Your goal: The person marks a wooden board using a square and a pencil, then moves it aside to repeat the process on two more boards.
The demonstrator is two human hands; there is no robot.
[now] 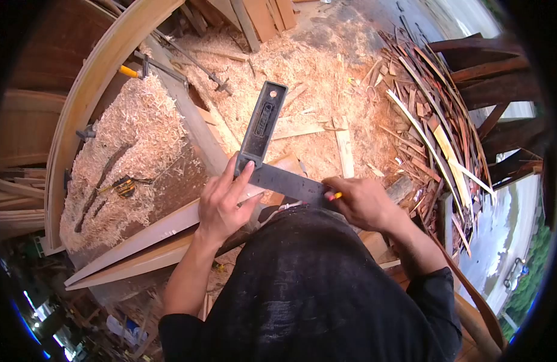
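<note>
The try square lay across the plank, left hand on its corner, right hand with a pencil at its blade; a tape measure sat in shavings left, scrap strips right

Bright daylight, warm cast; wood shavings at top centre nearly blown out; shadows soft, a faint one under the left hand on the pale board; dull sheen on the steel square; black garment shows little detail; strong fisheye bend, black vignette in the corners; lower-left edge smeared with blue fringing; centre sharp.
</note>
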